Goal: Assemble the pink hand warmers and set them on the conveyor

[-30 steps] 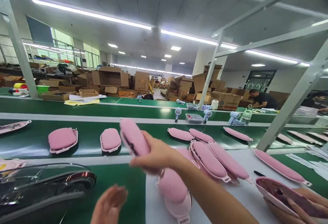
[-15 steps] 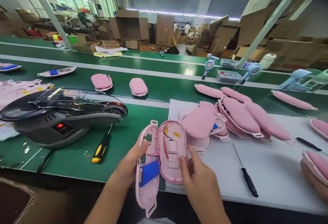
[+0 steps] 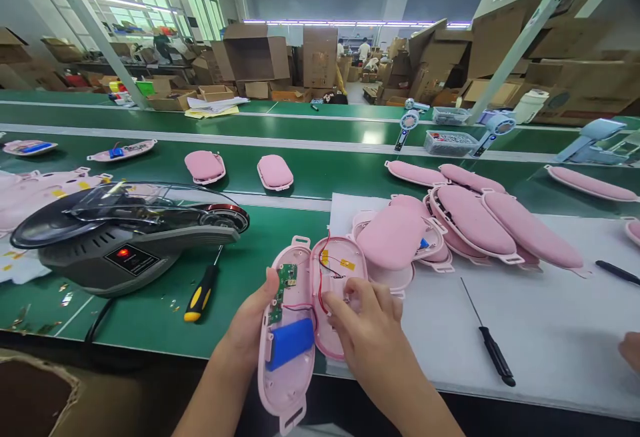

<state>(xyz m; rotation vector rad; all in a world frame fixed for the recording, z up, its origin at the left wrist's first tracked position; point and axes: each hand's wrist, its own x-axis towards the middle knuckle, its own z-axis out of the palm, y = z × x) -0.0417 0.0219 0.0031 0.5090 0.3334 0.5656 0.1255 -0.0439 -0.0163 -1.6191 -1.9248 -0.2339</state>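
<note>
My left hand [image 3: 250, 317] grips the left half-shell [image 3: 293, 390] of an opened pink plastic case, thumb on its rim. Inside that half are a green circuit board [image 3: 280, 290] and a blue battery pack [image 3: 290, 344]. Beside it lies the other pink half [image 3: 333, 340], with yellow tape pieces and thin wires. Over this second half, my right hand [image 3: 375, 330] is closed, its thumb and fingers pinching at the red wire [image 3: 321, 290]. The fingers hide the wire's end and the white pads there.
Several pink padded cases [image 3: 393, 237] are piled right of my hands. A black screwdriver [image 3: 493, 350] lies on the white sheet [image 3: 430, 337]. At left stand a grey machine [image 3: 130, 244] and a yellow-black screwdriver [image 3: 203, 290]. Another person's hand [image 3: 631, 350] shows at the right edge.
My right hand has moved from the right half's outer edge onto its inside, at the red wire. The left half has tilted to show more of its board. The other person's pink case left view.
</note>
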